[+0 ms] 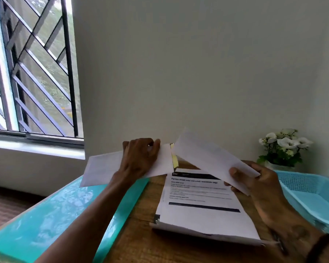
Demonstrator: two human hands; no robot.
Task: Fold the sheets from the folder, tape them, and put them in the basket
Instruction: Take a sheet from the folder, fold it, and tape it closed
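Observation:
My left hand [140,156] grips one folded white sheet [101,169] raised above the table, its long strip reaching left. A yellowish tape strip [174,157] shows at that sheet's right end. My right hand [254,185] pinches a second folded white sheet [207,154] that slants up to the left; the two sheets meet near the tape. Under them a stack of printed sheets [203,211] lies flat on the wooden table [140,242]. The turquoise folder [51,221] lies open at the left. The light blue basket [315,194] stands at the right.
A small pot of white flowers [285,147] stands behind the basket in the wall corner. The white wall runs close behind the table. A barred window [32,73] with its sill is at the far left.

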